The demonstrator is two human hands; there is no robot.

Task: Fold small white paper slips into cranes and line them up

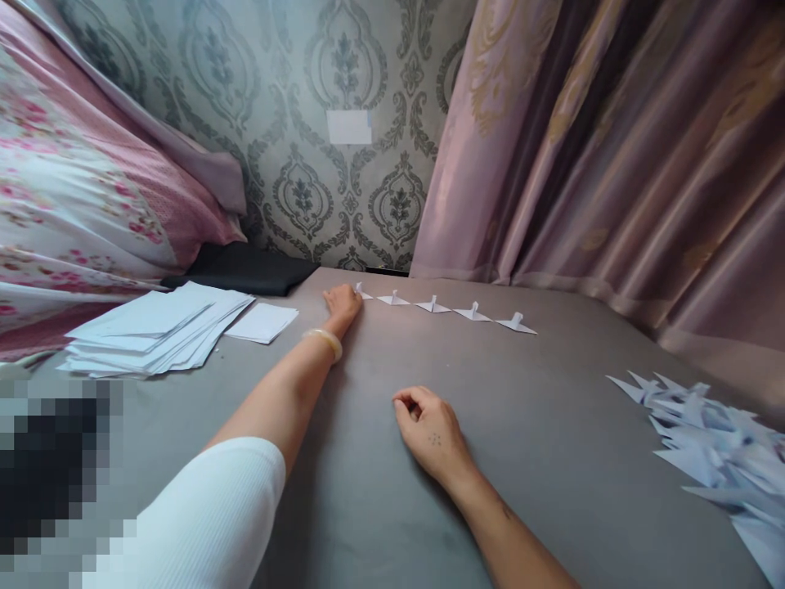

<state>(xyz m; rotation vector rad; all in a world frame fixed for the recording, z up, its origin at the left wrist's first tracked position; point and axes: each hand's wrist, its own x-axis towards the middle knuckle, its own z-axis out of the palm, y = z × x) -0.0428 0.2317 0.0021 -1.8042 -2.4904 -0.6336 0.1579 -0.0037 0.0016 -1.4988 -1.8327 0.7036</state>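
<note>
- Folded papers [433,305], five white pointed pieces, form a row on the far side of the grey surface [374,491], each with a small upright part.
- Your left hand [343,303] is at the row's left end, right against the endmost piece; its fingers are bent and partly hidden, so you cannot tell whether they grasp the paper.
- Your right hand [432,429] rests well on your side of the row, curled into a loose ring, thumb close to the fingertips; you cannot tell if the tucked fingers close on anything.
- Left of the row you have a small stack of paper [262,323], and beyond that a larger stack [156,331].
- Right of the row, closer to you, lies a heap of similar folded pieces [729,458].
- Behind the row stands a patterned wall [300,192] with a white card [348,128]; a pinkish curtain [484,164] hangs behind its right end, and flowered cloth [74,180] drapes far to its left.
</note>
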